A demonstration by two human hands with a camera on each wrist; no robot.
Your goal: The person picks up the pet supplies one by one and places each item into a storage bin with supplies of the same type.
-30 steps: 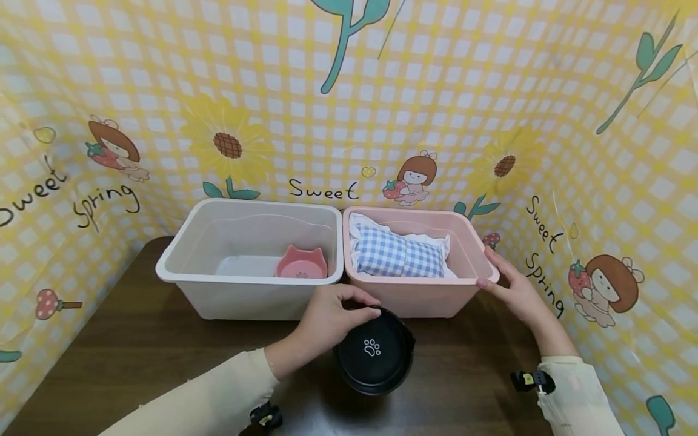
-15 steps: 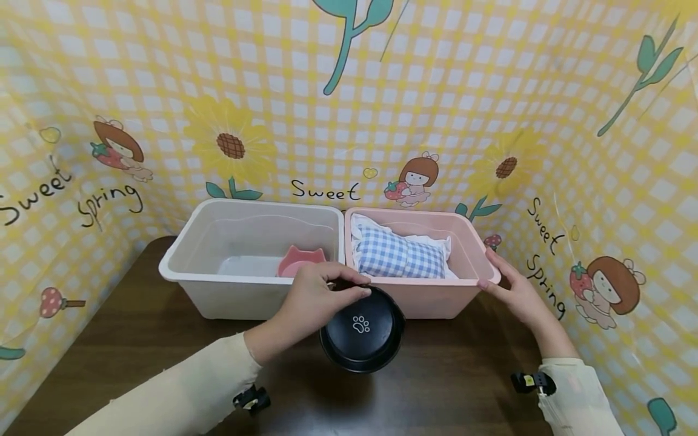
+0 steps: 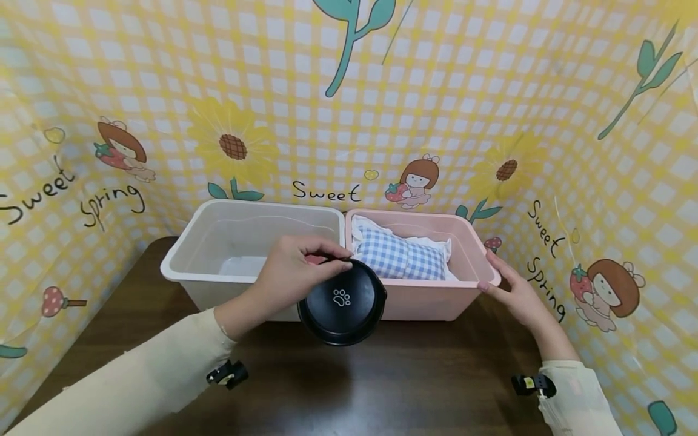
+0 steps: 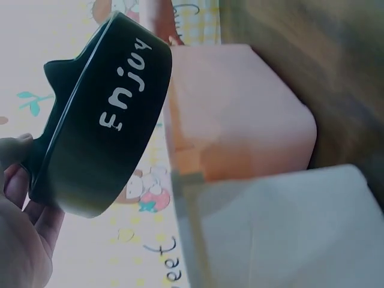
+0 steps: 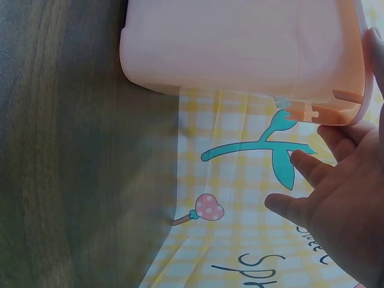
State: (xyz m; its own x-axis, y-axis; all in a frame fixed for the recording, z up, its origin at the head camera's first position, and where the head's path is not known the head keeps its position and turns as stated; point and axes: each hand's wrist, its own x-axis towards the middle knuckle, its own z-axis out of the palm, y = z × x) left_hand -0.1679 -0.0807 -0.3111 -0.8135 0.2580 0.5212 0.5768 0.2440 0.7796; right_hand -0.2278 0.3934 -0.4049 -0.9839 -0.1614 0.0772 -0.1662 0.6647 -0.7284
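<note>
My left hand pinches the eared rim of a black pet bowl between thumb and fingers. The bowl is tilted, its underside with a white paw print facing the head camera. In the left wrist view, its side reads "Enjoy". It overlaps the front of the white bin and the pink bin. Behind my left hand a sliver of a pink bowl shows inside the white bin; the rest is hidden. My right hand touches the pink bin's right rim, several fingers extended beside it.
A blue checked pillow with a white frill lies in the pink bin. Both bins stand side by side on a dark wooden table. A yellow checked cloth with printed figures hangs behind and at both sides.
My left hand has carried the black bowl up and to the left, toward the white bin, now hiding most of the pink bowl. The right hand stays at the pink bin's rim.
</note>
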